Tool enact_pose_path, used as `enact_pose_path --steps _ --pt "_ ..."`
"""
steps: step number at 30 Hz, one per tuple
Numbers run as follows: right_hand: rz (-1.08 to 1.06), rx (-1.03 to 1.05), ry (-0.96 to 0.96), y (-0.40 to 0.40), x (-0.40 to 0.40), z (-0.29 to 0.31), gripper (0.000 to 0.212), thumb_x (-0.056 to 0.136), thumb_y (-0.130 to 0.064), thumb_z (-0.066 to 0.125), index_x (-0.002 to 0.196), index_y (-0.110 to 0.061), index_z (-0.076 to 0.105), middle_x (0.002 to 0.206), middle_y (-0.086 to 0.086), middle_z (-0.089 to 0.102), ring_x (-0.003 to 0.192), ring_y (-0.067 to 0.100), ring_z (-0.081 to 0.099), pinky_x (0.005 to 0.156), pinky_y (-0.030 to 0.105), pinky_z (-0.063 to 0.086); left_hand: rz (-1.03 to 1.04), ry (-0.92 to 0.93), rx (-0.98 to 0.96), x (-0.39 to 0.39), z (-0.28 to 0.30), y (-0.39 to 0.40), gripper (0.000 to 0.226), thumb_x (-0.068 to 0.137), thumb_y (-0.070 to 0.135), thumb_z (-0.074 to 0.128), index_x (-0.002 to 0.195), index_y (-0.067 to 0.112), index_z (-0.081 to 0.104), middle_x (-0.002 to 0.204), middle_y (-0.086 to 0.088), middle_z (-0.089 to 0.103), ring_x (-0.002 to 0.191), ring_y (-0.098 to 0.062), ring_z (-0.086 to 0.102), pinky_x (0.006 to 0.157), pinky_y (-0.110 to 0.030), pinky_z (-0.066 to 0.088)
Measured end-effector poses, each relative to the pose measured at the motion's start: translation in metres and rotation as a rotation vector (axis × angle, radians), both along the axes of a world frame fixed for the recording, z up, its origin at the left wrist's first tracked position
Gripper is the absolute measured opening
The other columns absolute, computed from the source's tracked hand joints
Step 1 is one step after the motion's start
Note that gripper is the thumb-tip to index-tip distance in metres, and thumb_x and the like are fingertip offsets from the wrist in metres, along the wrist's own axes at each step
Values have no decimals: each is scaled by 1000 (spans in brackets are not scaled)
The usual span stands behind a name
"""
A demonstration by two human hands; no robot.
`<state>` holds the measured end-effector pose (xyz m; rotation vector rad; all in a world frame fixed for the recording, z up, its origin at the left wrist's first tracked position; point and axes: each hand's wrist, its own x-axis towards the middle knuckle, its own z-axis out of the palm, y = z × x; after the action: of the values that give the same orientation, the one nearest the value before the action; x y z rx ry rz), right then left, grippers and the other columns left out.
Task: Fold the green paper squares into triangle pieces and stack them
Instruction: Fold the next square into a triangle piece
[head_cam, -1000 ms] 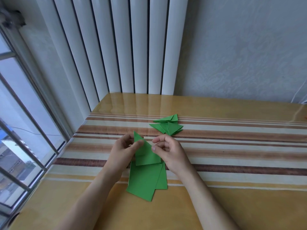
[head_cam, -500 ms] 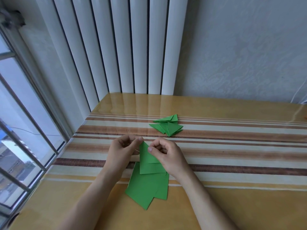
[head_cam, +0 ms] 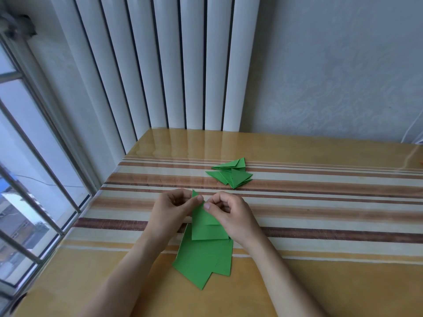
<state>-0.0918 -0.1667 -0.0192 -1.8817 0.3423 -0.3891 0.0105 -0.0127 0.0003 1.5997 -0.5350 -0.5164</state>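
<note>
Two hands are pinching one half-folded green sheet (head_cam: 207, 225) at its far, pointed end: the left hand (head_cam: 170, 211) and the right hand (head_cam: 231, 216) are each gripping it between thumb and curled fingers, their tips nearly meeting. Its long axis is running away from the person, toward the stack of folded triangles (head_cam: 231, 175) lying well beyond, slightly nearer the right hand. Unfolded green squares (head_cam: 201, 261) are lying underneath on the striped table (head_cam: 320, 202); nothing is blocking the way.

Glossy striped table (head_cam: 320, 195); white radiator (head_cam: 164, 65) behind; barred window (head_cam: 27, 179) left; grey wall (head_cam: 332, 65)
</note>
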Motion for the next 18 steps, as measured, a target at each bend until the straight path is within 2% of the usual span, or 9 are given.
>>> enact_pose_path --steps 3,4,8,10,12,14,16,18 --pt "-19 7 10 -1 0 0 15 100 -33 69 91 -21 74 87 0 71 80 8 63 76 30 52 121 77 -95 1 3 1 22 93 26 76 88 5 72 86 -15 75 79 -29 75 55 -39 62" --pt "-28 9 13 -1 0 0 16 100 -33 68 92 -22 74 87 -2 72 81 10 65 78 32 54 165 85 -121 3 3 1 19 93 25 76 86 7 72 86 -12 75 80 -26 74 57 -36 61" --pt "-84 49 -21 -2 1 -1 19 102 -33 65 90 -22 73 84 -2 71 83 18 66 79 46 56 236 104 -189 10 -1 1 16 95 20 73 83 9 71 87 -14 71 85 -27 68 83 -45 60" --pt "-128 99 -56 -2 1 -1 19 101 -33 66 88 -20 71 86 7 69 80 22 65 79 53 56 228 124 -188 12 -2 1 17 96 19 72 85 6 70 89 -15 71 87 -28 68 87 -41 59" --pt "-177 140 -87 -4 1 0 20 101 -32 67 87 -18 71 87 9 70 83 27 66 80 53 57 198 112 -132 13 -3 1 18 97 20 71 91 3 70 90 -16 71 85 -27 67 79 -35 60" --pt "-216 186 -104 -6 0 1 20 100 -30 69 85 -16 71 87 7 72 88 27 68 82 43 55 139 65 -51 11 -2 1 13 97 21 71 95 8 72 92 -17 70 76 -19 66 63 -32 60" --pt "-243 238 -96 -7 0 3 20 98 -29 72 84 -15 72 85 3 75 85 20 69 81 33 53 88 15 4 9 -1 1 8 95 21 74 92 13 74 91 -15 70 69 -16 66 58 -39 61" --pt "-239 292 -83 -6 -1 5 17 96 -31 75 88 -16 73 86 2 77 83 16 72 80 33 55 -5 -37 39 9 -2 2 7 94 20 76 90 14 76 91 -19 73 72 -27 70 71 -56 62"
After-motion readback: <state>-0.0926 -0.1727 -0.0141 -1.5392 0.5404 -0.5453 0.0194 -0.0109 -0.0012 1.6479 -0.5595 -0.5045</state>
